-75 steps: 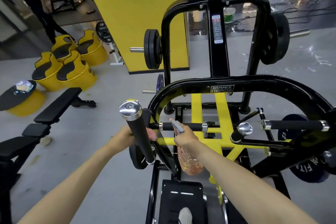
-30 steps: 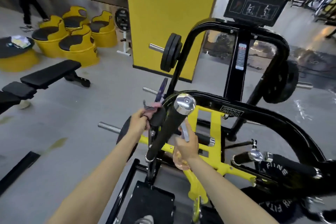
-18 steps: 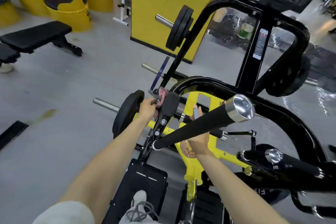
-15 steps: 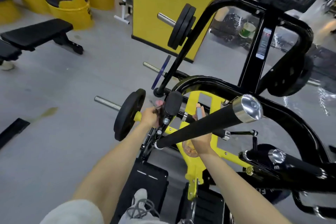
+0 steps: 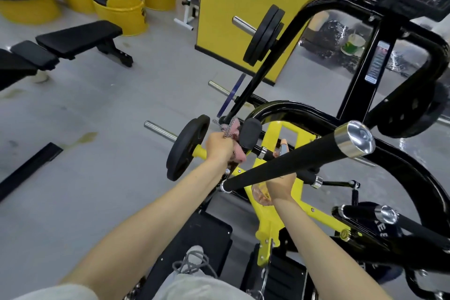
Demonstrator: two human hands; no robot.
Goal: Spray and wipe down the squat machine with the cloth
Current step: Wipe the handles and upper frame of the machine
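Head view looks down at a black and yellow squat machine [image 5: 341, 114]. The left hand [image 5: 219, 147] has its fingers curled tight round a pink and grey cloth [image 5: 232, 130] and holds it against a short black padded grip [image 5: 248, 134], just right of a black weight plate [image 5: 186, 147]. The right hand [image 5: 280, 184] is nearer and more to the right. It grips a clear spray bottle [image 5: 261, 196]. A long black handle [image 5: 292, 163] with a shiny end crosses in front of this hand and hides some fingers. A grey shoe [image 5: 193, 260] rests on the black foot plate [image 5: 207, 231]. Far left stand a black bench [image 5: 78, 38] and yellow seats [image 5: 119, 7].
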